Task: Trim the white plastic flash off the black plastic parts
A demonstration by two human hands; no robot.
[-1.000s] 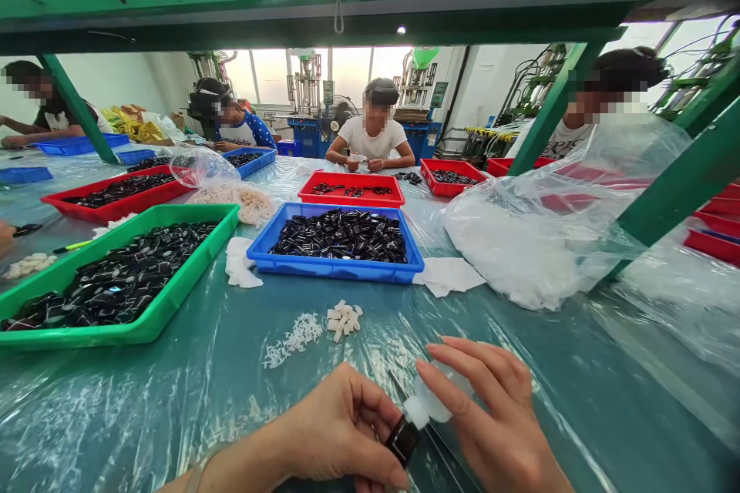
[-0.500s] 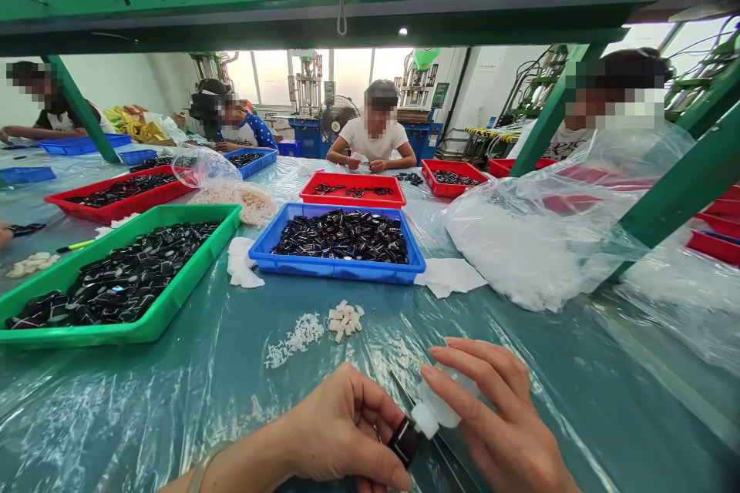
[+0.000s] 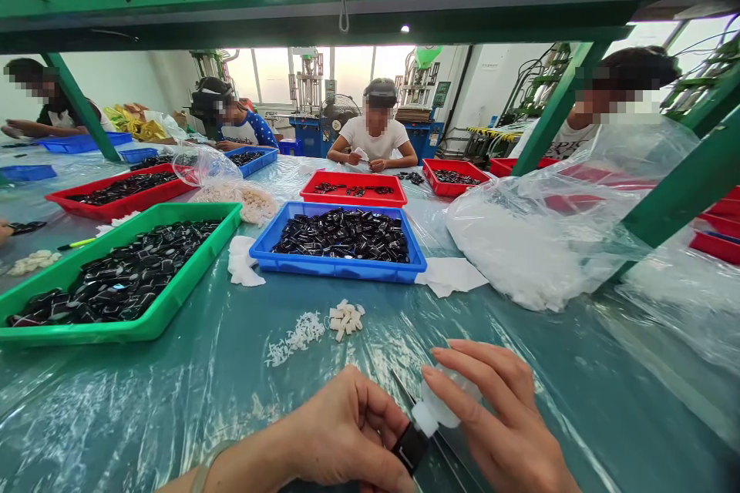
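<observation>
Black part (image 3: 409, 447) pinched in the left hand (image 3: 347, 431) may slip if the right hand (image 3: 497, 424), gripping the white piece (image 3: 431, 416), pushes crookedly

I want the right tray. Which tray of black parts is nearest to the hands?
The blue tray straight ahead, beyond the white bits; the green tray lies further left.

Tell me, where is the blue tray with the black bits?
The blue tray sits mid-table in the head view, right of the green tray and just in front of a red tray.
</observation>
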